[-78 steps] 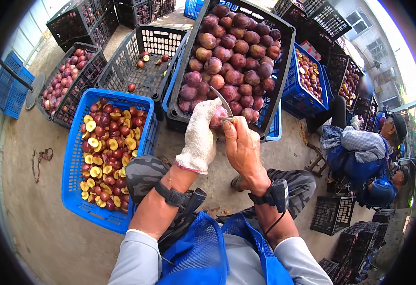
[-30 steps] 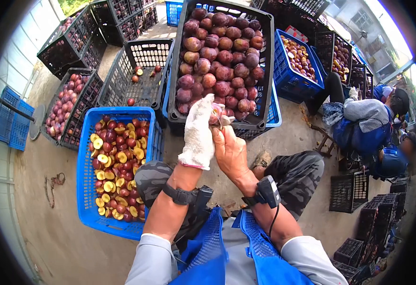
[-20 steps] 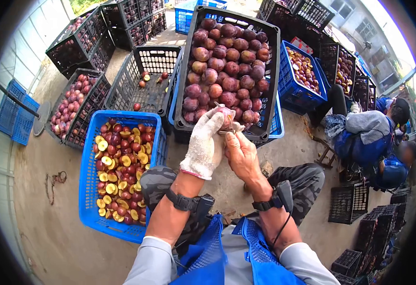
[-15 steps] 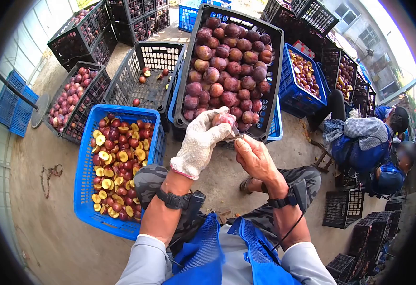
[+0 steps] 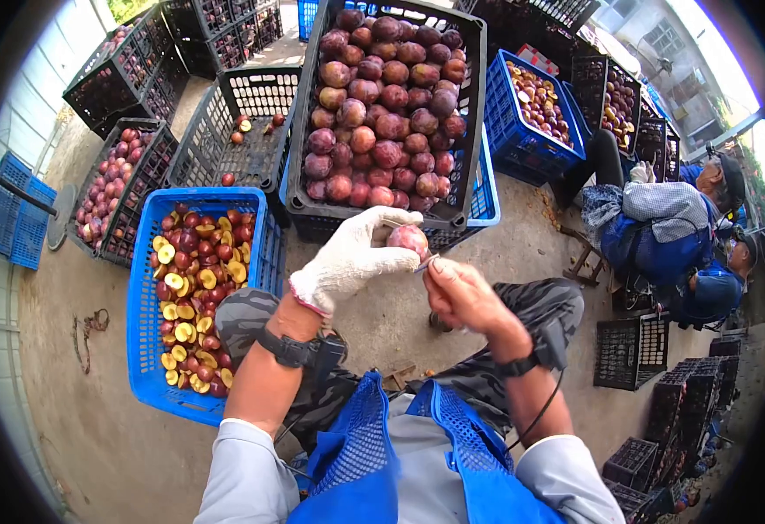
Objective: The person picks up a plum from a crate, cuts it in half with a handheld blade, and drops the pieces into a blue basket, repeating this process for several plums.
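My left hand [image 5: 356, 255], in a white knit glove, is closed on a reddish plum [image 5: 408, 240] between thumb and fingers. Bare and pinched, my right hand [image 5: 465, 295] holds a small knife [image 5: 426, 263] against the plum's lower right side; most of the knife is hidden. Just beyond both hands stands a black crate [image 5: 474, 131] heaped with whole plums [image 5: 388, 127]. To the left, a blue basket [image 5: 144, 297] holds cut plums [image 5: 192, 301], many showing yellow flesh.
An open black crate [image 5: 199, 144] with a few plums stands behind the blue basket. Another crate of plums [image 5: 118, 179] is at left. At right, a blue basket of halves [image 5: 540, 103] and two seated people [image 5: 671, 227] are near stacked crates [image 5: 688, 406].
The view has shifted, so the crates sit further left. Both hands have moved slightly nearer my body, away from the heaped crate, with the plum still in my left hand.
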Available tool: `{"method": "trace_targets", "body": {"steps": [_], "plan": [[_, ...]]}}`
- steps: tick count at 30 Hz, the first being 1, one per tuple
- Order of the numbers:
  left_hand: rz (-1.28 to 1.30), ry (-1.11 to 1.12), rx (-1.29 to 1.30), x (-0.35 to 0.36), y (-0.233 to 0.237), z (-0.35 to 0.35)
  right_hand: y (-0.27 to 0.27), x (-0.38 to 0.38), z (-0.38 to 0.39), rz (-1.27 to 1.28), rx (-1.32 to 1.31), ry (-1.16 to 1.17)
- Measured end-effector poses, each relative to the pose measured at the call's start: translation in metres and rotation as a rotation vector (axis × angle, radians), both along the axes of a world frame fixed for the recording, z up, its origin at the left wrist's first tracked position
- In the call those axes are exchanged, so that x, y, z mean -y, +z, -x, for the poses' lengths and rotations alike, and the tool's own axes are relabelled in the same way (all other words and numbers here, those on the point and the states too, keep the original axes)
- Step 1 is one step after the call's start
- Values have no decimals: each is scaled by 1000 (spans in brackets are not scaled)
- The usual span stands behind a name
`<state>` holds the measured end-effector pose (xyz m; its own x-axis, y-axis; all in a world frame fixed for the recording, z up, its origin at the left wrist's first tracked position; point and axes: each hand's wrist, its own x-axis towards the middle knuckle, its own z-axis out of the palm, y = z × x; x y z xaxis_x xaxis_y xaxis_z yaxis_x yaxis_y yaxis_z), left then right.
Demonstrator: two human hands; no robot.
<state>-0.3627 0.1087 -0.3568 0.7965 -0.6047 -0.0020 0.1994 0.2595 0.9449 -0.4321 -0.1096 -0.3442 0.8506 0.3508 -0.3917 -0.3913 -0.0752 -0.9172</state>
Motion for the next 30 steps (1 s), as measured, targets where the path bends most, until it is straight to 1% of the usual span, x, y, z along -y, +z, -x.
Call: {"method": "trace_targets", "body": {"steps": [1, 3, 5, 7, 8, 9, 11, 12, 13, 15, 16, 17, 19, 20, 21, 22, 23, 24, 25, 27, 28, 29, 30], "plan": [[103, 51, -63, 9, -8, -1, -9, -15, 6, -108, -25, -127], [281, 115, -259, 20, -10, 3, -29, -41, 13, -139, 115, -289], [241, 91, -253, 6, -9, -1, -31, -38, 14, -134, 87, -296], [4, 4, -59, -9, -2, 1, -29, -10, 3, 68, 324, 11], [-12, -48, -93, -14, -5, 1, -13, 1, -2, 135, 262, 123], [-2, -52, -115, -17, -5, 7, -8, 15, -10, 211, 216, 265], [-171, -266, -34, -18, -2, 7, 7, 26, -21, 422, 236, 506], [-251, -321, 136, -16, -16, 5, 14, 27, -27, 511, 171, 623], [-380, -362, 242, -14, -8, 8, 16, 29, -32, 541, 126, 706], [-468, -450, 379, -5, -6, 11, 23, 33, -41, 550, 74, 853], [-518, -441, 481, 2, 0, 15, 27, 31, -47, 571, 41, 900], [-526, -486, 493, 6, 2, 17, 39, 30, -52, 643, 31, 949], [-450, -452, 232, 10, 1, 18, 70, 13, -58, 822, -1, 996], [-300, -397, 58, 9, -7, 21, 62, 19, -62, 773, 169, 1021], [-322, -431, 55, 9, -3, 20, 51, 24, -66, 722, 336, 1042], [-301, -435, 6, 11, 4, 21, 69, 12, -74, 827, 153, 1107], [-277, -427, -45, 11, 9, 21, 59, 16, -79, 846, 106, 1116], [-251, -457, -16, 13, 12, 22, 68, 16, -82, 892, 110, 1153], [-252, -442, -26, 16, 7, 17, 85, 13, -90, 948, 120, 1207], [-136, -271, 12, 12, -7, 8, 106, 44, -108, 887, 150, 945], [136, -209, -239, 5, -9, 2, 123, 58, -105, 875, 190, 468], [344, -34, -312, 9, -7, 3, 124, 76, -103, 644, 234, 45], [478, 71, -428, 15, -3, 2, 112, 77, -99, 648, 421, -162]]}}
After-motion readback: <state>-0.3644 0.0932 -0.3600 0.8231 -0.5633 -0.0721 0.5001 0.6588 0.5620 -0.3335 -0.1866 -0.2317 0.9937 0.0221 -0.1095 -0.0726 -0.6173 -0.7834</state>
